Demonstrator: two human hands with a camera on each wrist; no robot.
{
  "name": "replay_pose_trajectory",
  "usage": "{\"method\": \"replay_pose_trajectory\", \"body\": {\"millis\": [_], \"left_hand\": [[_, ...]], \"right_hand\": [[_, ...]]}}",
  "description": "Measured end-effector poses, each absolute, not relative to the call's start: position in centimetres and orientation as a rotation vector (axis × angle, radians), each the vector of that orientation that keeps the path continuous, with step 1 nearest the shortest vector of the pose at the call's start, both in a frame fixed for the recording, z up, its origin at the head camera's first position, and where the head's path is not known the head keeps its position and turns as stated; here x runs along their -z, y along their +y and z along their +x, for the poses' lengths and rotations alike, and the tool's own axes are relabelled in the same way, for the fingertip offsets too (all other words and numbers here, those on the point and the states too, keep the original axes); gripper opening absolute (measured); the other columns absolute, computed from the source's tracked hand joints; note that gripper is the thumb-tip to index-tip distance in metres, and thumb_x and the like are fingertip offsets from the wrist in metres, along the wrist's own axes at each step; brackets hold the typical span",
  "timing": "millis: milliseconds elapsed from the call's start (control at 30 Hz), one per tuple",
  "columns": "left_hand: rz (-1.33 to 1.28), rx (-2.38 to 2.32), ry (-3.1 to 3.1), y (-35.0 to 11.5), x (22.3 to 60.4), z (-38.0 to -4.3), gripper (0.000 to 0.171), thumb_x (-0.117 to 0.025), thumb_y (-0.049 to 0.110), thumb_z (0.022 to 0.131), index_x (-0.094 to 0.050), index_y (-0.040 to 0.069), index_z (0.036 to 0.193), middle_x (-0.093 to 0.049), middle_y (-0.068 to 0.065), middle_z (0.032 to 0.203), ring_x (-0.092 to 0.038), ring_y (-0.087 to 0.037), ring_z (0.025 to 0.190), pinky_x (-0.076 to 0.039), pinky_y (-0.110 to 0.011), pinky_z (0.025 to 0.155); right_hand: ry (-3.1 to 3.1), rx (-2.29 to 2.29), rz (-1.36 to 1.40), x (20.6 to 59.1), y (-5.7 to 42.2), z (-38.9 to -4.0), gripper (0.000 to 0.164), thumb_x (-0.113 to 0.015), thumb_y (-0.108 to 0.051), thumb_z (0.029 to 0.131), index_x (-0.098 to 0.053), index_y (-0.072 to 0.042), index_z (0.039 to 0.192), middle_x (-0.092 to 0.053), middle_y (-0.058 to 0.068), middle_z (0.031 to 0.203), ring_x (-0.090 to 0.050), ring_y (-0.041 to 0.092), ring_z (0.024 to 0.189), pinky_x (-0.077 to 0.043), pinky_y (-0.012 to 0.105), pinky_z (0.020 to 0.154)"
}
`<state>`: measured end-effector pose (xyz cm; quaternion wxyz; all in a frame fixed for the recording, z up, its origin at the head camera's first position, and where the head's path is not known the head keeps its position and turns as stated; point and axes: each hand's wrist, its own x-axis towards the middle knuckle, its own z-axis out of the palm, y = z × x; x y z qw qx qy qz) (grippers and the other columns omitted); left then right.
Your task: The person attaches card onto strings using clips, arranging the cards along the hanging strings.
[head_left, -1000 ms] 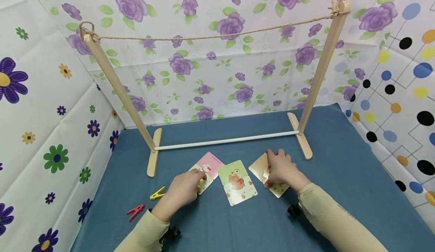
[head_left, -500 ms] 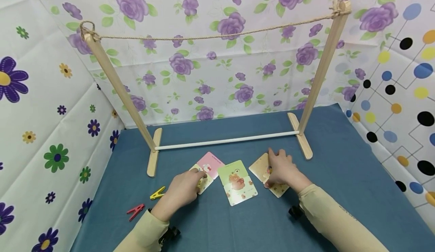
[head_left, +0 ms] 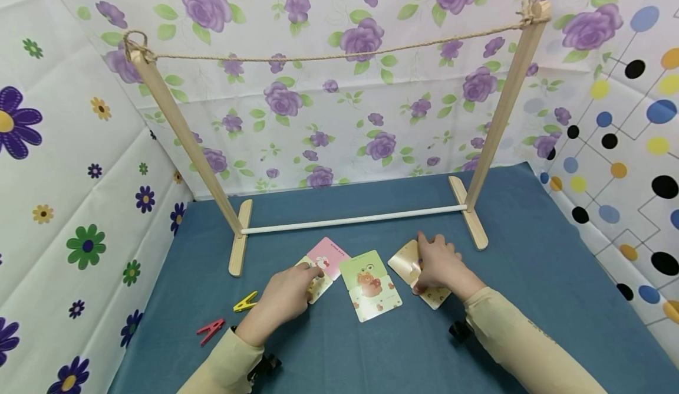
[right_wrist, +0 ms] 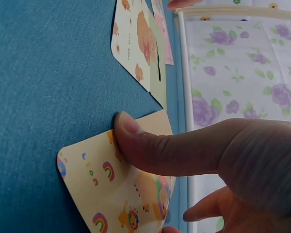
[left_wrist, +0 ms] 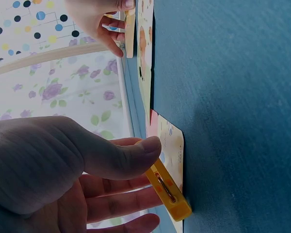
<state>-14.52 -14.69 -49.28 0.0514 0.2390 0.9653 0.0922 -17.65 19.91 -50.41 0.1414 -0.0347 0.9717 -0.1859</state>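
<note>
My left hand (head_left: 285, 294) is over the pink and cream card (head_left: 329, 255), hiding part of it. In the left wrist view its thumb pinches a yellow clothespin (left_wrist: 169, 191) beside that card. My right hand (head_left: 441, 264) grips a tan card (head_left: 405, 263) printed with small rainbows and animals. Its thumb (right_wrist: 131, 126) presses the near edge and the fingers reach the far side, and the hand covers the card's middle. Between the hands lies a green and cream card (head_left: 371, 288) with a bear-like picture.
A second yellow clothespin (head_left: 245, 302) and a red clothespin (head_left: 211, 330) lie left of my left forearm. Behind the cards stands a wooden frame with two posts (head_left: 501, 111), a white bottom rod (head_left: 350, 220) and a twine line (head_left: 318, 59). Blue cloth (head_left: 530, 252) covers the table.
</note>
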Motion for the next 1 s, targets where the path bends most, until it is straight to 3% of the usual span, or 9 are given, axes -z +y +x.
{"method": "replay_pose_trajectory", "body": {"millis": [500, 800, 1000], "left_hand": [[0.724, -0.257, 2.946, -14.9, 49.3, -14.5, 0.048, -0.087, 0.002, 0.086, -0.074, 0.009, 0.132, -0.072, -0.007, 0.108, -0.062, -0.017, 0.081, -0.058, -0.038, 0.070], [0.733, -0.253, 2.948, -15.2, 48.9, -14.6, 0.026, -0.088, 0.002, 0.086, -0.080, 0.006, 0.110, -0.067, -0.004, 0.097, -0.060, -0.016, 0.077, -0.055, -0.038, 0.067], [0.729, -0.296, 2.974, -15.3, 48.8, -14.6, 0.024, -0.087, -0.001, 0.085, -0.079, 0.007, 0.106, -0.067, -0.002, 0.096, -0.064, -0.017, 0.080, -0.056, -0.039, 0.068]], "right_hand": [[2.815, 0.513, -0.128, 50.8, 20.3, -18.0, 0.136, -0.109, -0.035, 0.056, -0.036, -0.001, 0.165, -0.045, 0.039, 0.140, -0.043, 0.055, 0.122, -0.040, 0.066, 0.090], [2.853, 0.477, -0.165, 50.8, 20.8, -17.7, 0.135, -0.108, -0.043, 0.057, -0.038, -0.003, 0.164, -0.052, 0.034, 0.139, -0.048, 0.055, 0.122, -0.037, 0.068, 0.088], [2.845, 0.525, -0.180, 50.9, 21.3, -17.3, 0.132, -0.107, -0.045, 0.060, -0.038, -0.008, 0.165, -0.056, 0.030, 0.137, -0.059, 0.050, 0.118, -0.037, 0.072, 0.088]]}}
